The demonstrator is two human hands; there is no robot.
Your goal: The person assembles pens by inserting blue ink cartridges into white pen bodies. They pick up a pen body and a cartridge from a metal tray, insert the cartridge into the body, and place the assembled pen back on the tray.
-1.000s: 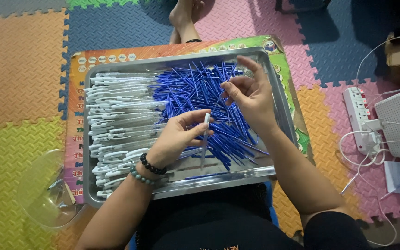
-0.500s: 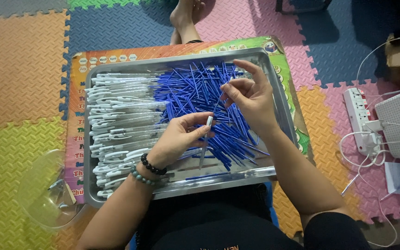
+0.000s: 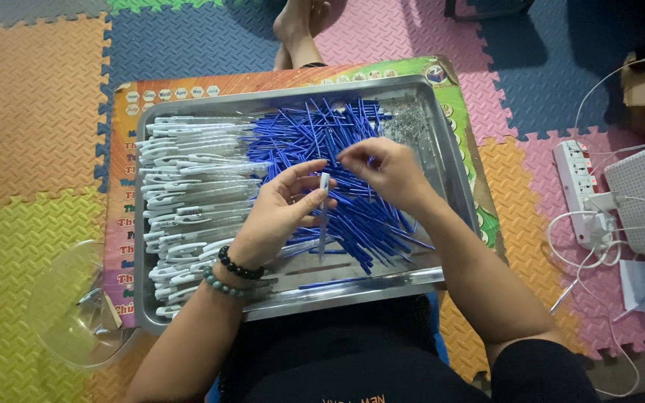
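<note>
Nearest the camera, the left hand point(image 3: 278, 216), with two bead bracelets point(image 3: 234, 273) at its wrist, holds a white pen barrel point(image 3: 324, 213) upright between thumb and fingertips, over the front half of a metal tray point(image 3: 352, 287). Just beyond, the right hand point(image 3: 384, 170) has its fingers pinched close above a heap of blue refills point(image 3: 315, 142); I cannot tell what it grips. White pen barrels point(image 3: 188, 194) lie stacked along the tray's left side. The tray rests on a printed board point(image 3: 125, 224) over foam floor mats point(image 3: 31, 112). A clear plastic lid point(image 3: 69, 313) lies on the left, a power strip point(image 3: 580, 190) on the right.
</note>
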